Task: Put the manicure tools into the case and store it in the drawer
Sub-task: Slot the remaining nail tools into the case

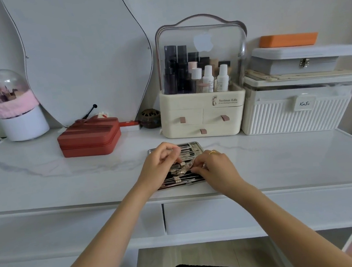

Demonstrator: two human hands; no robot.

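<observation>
Midway, both the left hand [162, 159] and right hand [213, 165] pinch tools [182, 165] into the open case [192, 147] at the desk's front edge; drawer [213, 214] unopened.

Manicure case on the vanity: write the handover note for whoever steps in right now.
Left hand: fingers curled on a tool over the open manicure case.
Right hand: pinching a metal tool at the case's middle.
Case lies open on the tabletop, near the front edge; many tools already sit in its slots.
Left to do: seat this tool, close the case, open the drawer below, still shut, and store it.
</observation>
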